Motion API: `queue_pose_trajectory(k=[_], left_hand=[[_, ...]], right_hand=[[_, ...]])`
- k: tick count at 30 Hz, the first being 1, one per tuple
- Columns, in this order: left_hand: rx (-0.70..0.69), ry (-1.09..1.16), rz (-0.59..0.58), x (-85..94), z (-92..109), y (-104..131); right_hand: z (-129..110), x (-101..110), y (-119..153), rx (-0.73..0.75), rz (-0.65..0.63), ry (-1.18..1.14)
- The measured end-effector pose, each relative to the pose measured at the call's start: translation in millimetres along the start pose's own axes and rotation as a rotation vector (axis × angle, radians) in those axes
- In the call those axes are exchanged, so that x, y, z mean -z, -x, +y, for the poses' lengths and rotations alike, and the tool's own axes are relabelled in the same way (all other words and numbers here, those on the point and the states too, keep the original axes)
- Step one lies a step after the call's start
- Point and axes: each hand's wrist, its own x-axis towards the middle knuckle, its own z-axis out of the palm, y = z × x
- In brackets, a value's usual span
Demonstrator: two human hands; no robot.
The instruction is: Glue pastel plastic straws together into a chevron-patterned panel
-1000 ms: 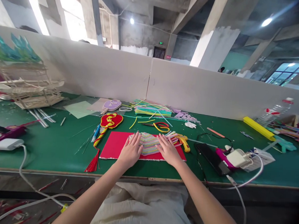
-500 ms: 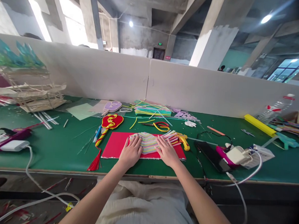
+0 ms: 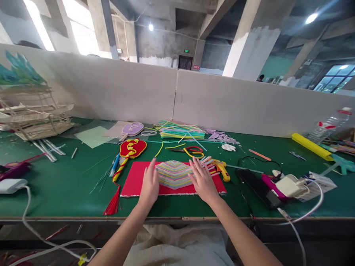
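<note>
A striped piece of pastel strips (image 3: 175,175) in a chevron pattern lies on a red board (image 3: 133,178). At its left edge is my left hand (image 3: 150,184), turned on its side, fingers stretched out and holding nothing. My right hand (image 3: 203,181) rests with spread fingers over the right part of the strips, palm down, holding nothing. Loose strip ends stick out beyond my right fingers, beside a yellow glue gun (image 3: 223,170). Left of the board lies a red fan-shaped ornament (image 3: 133,148) with a twisted handle and a red tassel (image 3: 112,202).
Behind the board lie scissors (image 3: 194,151) and a pile of coloured strips (image 3: 182,130). A black phone (image 3: 256,188) and white charger (image 3: 290,185) with cables are at right, near a bottle (image 3: 329,127). A tiered stick model (image 3: 38,119) stands at left.
My left hand has lifted from flat on the strips, moved left and turned onto its side, uncovering more of the pattern. My right hand stays over the right part. The view has shifted slightly.
</note>
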Motion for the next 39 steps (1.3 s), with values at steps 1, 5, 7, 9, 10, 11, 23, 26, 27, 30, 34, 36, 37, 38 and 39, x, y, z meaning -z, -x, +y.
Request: queue_pose_trajectory(k=[1,5,7,9,10,11,23,26,27,30,34,36,37,38,39], left_hand=[[0.095,0.164,0.114,3.5,-2.5,-3.2],[0.257,0.414,0.352,12.5,-13.2,-12.2],[0.279,0.421,0.375,12.9,-17.4,-13.3],[0.295,0.427,0.388,11.9,-20.3,-13.2],[0.299,0.424,0.390,11.3,-21.2,-13.1],[0.302,0.418,0.388,10.9,-21.7,-13.0],[0.079,-0.106,-0.015,4.0,2.6,-1.1],[-0.001,-0.434,-0.175,-0.2,6.1,2.4],[-0.008,-0.496,-0.207,-1.0,6.6,3.1],[-0.027,-0.605,-0.262,-1.8,6.6,3.5],[-0.043,-0.662,-0.285,-1.3,5.5,2.6],[-0.044,-0.674,-0.292,-1.2,4.9,2.3],[-0.046,-0.677,-0.295,-1.3,4.6,2.2],[-0.048,-0.678,-0.296,-1.3,4.3,2.2],[-0.050,-0.676,-0.295,-1.4,3.8,2.1]], right_hand=[[-2.4,-0.9,0.0,-0.016,0.010,-0.020],[-11.0,-1.2,2.1,-0.050,0.065,-0.128],[-13.6,1.3,4.1,0.015,0.099,-0.213],[-15.5,4.3,6.2,0.115,0.146,-0.310],[-16.4,5.5,7.2,0.157,0.172,-0.352],[-17.2,6.4,8.0,0.190,0.192,-0.383],[-21.3,6.8,13.0,0.252,0.167,-0.356],[-19.1,12.2,17.1,0.174,0.195,-0.316],[-18.2,13.9,18.0,0.155,0.188,-0.316],[-16.1,17.1,18.8,0.139,0.161,-0.347],[-16.3,15.7,17.3,0.143,0.147,-0.359],[-16.8,14.5,16.6,0.132,0.134,-0.359],[-17.0,14.2,16.4,0.123,0.134,-0.360],[-17.2,14.1,16.1,0.110,0.141,-0.359],[-17.2,14.1,15.9,0.095,0.154,-0.353]])
